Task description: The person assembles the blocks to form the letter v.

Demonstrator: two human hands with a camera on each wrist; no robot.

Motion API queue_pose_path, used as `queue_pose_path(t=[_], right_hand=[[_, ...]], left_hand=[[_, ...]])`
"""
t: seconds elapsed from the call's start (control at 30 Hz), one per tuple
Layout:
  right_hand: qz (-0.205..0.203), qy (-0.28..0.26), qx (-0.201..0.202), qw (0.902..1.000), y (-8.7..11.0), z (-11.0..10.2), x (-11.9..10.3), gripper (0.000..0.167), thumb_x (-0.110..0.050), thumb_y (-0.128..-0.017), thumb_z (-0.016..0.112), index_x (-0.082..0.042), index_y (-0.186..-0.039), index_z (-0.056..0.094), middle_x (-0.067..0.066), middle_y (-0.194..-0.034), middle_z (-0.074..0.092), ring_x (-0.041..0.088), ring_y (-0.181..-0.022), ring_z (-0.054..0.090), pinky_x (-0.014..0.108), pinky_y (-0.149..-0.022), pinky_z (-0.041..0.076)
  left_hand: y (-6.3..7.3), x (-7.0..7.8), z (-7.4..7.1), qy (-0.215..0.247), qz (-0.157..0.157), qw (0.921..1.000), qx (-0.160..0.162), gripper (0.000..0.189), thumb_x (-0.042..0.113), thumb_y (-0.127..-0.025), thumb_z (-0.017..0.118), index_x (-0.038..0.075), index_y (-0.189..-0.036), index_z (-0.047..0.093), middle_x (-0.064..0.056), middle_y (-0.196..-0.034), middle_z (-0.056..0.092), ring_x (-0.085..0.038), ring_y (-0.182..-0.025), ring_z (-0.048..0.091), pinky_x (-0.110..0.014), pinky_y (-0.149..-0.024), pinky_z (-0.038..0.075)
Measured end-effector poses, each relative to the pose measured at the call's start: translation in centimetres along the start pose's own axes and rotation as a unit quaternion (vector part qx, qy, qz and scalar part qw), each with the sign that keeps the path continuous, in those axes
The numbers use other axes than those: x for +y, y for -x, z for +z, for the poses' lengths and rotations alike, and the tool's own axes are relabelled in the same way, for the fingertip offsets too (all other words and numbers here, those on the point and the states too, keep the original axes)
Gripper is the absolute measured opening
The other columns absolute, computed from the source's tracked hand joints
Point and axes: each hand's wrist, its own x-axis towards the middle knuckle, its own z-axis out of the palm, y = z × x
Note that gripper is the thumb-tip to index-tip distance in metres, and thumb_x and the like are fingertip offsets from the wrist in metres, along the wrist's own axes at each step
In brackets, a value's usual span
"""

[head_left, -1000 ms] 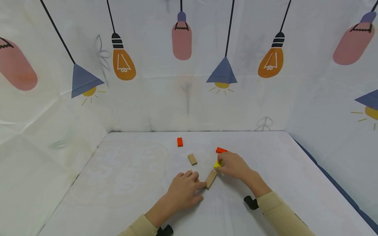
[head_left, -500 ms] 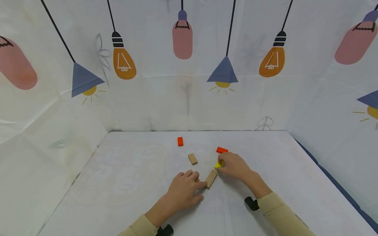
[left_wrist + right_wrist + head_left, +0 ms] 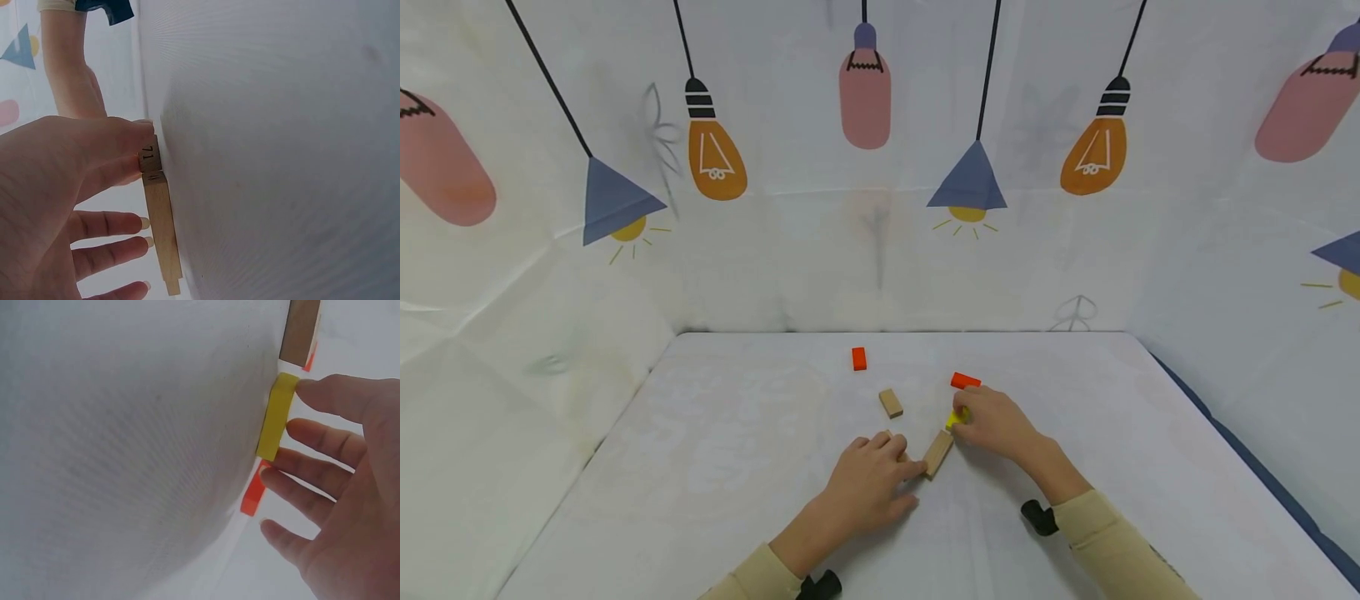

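On the white table, my left hand (image 3: 867, 487) lies with its index finger touching the lower end of a long wooden block (image 3: 938, 454). In the left wrist view, its thumb and index finger are beside a wooden block (image 3: 150, 156) marked with small characters, end to end with another wooden block (image 3: 164, 225); the other fingers extend along that one. More wood shows partly hidden by this hand. My right hand (image 3: 996, 421) pinches a yellow block (image 3: 276, 419) at the far end of the long block. A red block (image 3: 965, 380) lies just beyond its fingers.
A small wooden block (image 3: 891, 403) lies between the hands, farther back. Another red block (image 3: 859, 359) lies near the table's (image 3: 760, 417) back edge. A white curtain (image 3: 775, 250) printed with lamps surrounds the table.
The view has shifted very slightly. Both hands and the blocks keep practically the same places; no grip has visibly changed.
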Motion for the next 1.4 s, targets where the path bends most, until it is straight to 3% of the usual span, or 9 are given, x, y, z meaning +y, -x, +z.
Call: queue_pose_path(t=[0.43,0.83,1.4], right_hand=[[-0.014,0.012,0.002,0.9998,0.05,-0.06,-0.17,0.010,-0.020,-0.084,0.072,-0.016,-0.090,0.065,-0.004,-0.087,0.062,0.013,-0.079,0.050,0.034,-0.077,0.047],[-0.018,0.008,0.002,0.9998,0.07,0.14,-0.30,0.012,-0.020,-0.085,0.072,-0.015,-0.092,0.064,-0.002,-0.089,0.062,0.014,-0.080,0.050,0.036,-0.080,0.048],[-0.025,0.007,0.016,0.9995,0.32,0.42,-0.50,0.012,-0.019,-0.084,0.072,-0.014,-0.089,0.063,-0.001,-0.087,0.060,0.014,-0.074,0.048,0.035,-0.075,0.047]], left_hand=[[-0.20,-0.08,0.38,-0.005,-0.006,0.9999,0.008,0.037,0.050,-0.083,0.073,0.039,-0.118,0.071,0.009,-0.096,0.057,-0.009,-0.087,0.049,-0.031,-0.077,0.049],[-0.24,-0.14,0.09,0.004,-0.008,0.9999,-0.009,0.036,0.050,-0.084,0.073,0.039,-0.119,0.071,0.009,-0.098,0.057,-0.010,-0.088,0.049,-0.031,-0.078,0.049],[-0.31,-0.26,0.25,0.019,-0.016,0.9995,-0.019,0.037,0.050,-0.084,0.073,0.040,-0.120,0.070,0.009,-0.098,0.057,-0.008,-0.090,0.050,-0.031,-0.078,0.049]])
